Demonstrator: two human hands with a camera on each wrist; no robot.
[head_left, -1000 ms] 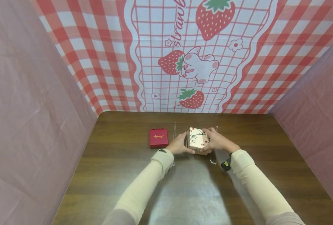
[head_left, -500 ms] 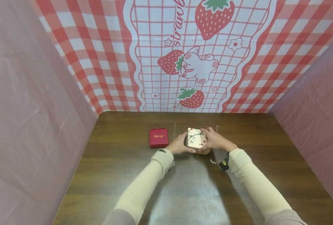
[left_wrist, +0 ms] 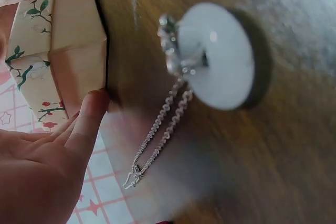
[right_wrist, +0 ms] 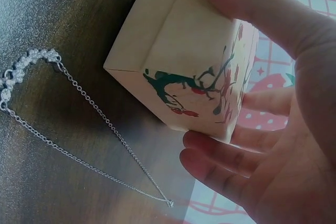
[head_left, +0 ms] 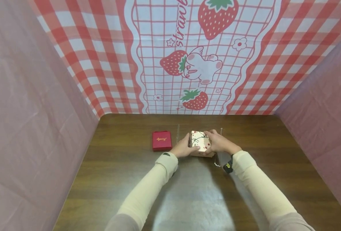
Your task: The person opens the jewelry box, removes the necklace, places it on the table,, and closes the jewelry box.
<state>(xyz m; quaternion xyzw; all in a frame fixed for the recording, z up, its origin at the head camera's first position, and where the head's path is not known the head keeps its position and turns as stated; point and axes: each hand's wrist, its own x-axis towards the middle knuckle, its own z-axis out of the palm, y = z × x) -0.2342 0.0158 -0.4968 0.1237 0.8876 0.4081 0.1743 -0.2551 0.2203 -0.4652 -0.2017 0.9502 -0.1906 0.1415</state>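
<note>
A cream gift box with angled corners stands between both hands on the table. Its lid, printed with branches and red flowers, sits over a plain cream base. My left hand holds the left side, thumb at the lid's front edge; in its wrist view a fingertip touches the base's corner. From the right, my right hand grips the lid between thumb and fingers. Beside my left hand lies a necklace with a white ring pendant. Near my right lies a chain with clear stones.
A red square box with gold lettering stands left of my left hand. The brown wooden table meets a strawberry-patterned cloth at the back, with pinkish cloth at both sides.
The lid has shifted slightly left and down over the base, covering the dark gap at its left. My left thumb has moved up onto the lid's front edge.
</note>
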